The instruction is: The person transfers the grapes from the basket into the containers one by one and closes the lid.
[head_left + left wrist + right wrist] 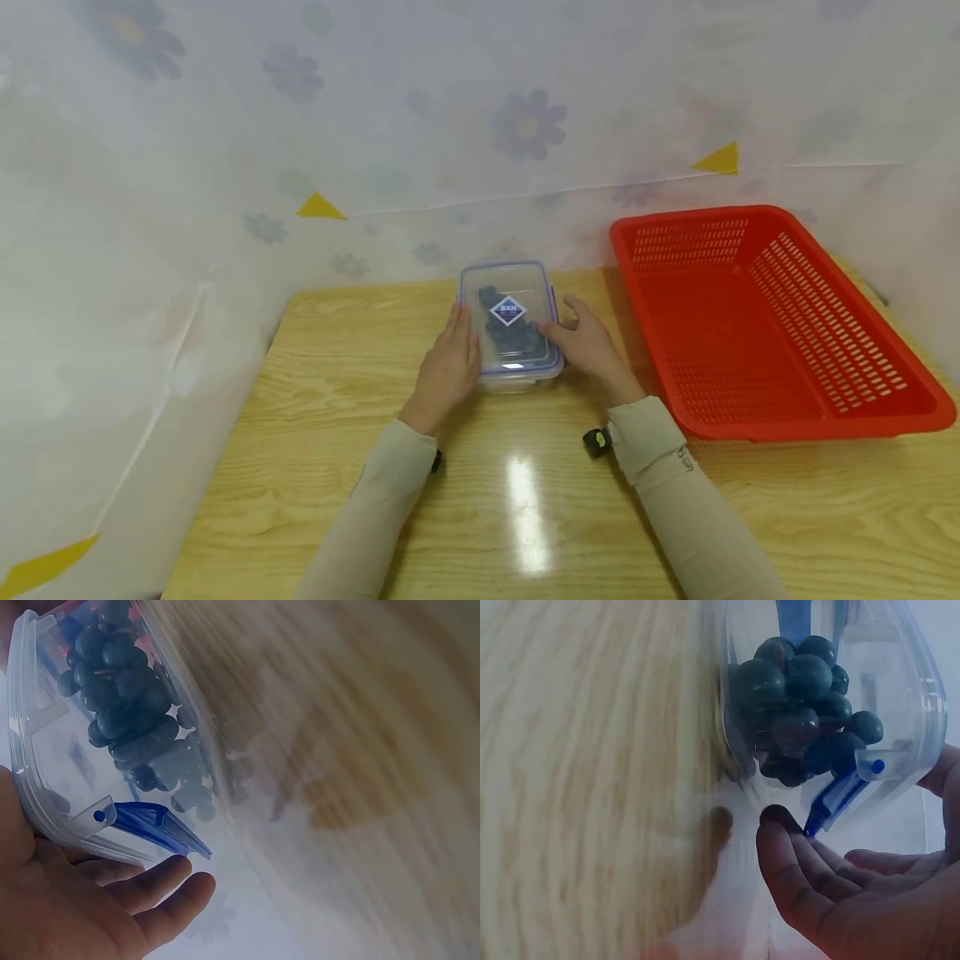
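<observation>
Container (506, 385), grapes (513, 337) inside — left hand (450, 354) along its left side, fingers straight; right hand (592, 342) opposite, fingers loose, thumb on lid (525, 287) — likely bracing it against sliding.

The head camera looks forward and down from above the wood-grain table (337, 358). Both wrist cameras sit low and close, turned sideways, facing from either side the lidded grape container (510, 321) all three views share.

The glossy, wood-grained table (337, 400) bears a clear box (510, 333) near its far edge and, right of that, a red basket (735, 333).
</observation>
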A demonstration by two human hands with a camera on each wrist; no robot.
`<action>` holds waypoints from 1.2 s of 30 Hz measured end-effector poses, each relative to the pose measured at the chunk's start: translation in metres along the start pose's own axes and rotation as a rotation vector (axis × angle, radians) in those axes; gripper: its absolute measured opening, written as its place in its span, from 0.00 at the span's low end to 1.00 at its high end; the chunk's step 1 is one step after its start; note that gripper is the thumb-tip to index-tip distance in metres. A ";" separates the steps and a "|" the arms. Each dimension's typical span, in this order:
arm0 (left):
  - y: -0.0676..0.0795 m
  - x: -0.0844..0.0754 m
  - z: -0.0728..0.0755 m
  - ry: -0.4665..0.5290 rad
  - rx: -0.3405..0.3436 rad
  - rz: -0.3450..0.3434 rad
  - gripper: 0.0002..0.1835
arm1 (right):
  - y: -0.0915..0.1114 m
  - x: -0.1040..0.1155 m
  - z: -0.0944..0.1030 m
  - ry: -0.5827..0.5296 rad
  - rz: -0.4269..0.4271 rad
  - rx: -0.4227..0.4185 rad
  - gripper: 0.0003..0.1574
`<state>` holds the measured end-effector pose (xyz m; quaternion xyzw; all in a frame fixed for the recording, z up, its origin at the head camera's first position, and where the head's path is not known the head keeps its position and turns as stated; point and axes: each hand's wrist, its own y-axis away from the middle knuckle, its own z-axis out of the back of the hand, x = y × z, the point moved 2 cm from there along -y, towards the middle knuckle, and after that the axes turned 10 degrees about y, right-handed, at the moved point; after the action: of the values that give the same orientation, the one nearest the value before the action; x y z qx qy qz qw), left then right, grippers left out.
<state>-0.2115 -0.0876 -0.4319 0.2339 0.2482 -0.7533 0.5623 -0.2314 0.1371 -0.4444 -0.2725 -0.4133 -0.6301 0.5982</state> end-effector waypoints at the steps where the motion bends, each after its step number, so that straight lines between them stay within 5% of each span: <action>1: 0.000 0.000 0.000 0.002 0.002 0.000 0.30 | 0.000 0.000 0.000 -0.003 -0.003 -0.011 0.52; 14: 0.000 0.000 0.000 0.000 0.018 0.000 0.30 | 0.003 0.007 -0.005 0.025 0.094 -0.181 0.44; 36: 0.000 0.001 0.000 0.009 0.029 0.020 0.30 | -0.009 0.006 -0.013 -0.046 0.150 -0.097 0.46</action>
<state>-0.2121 -0.0883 -0.4331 0.2477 0.2374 -0.7502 0.5652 -0.2388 0.1227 -0.4481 -0.3457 -0.3746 -0.5964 0.6201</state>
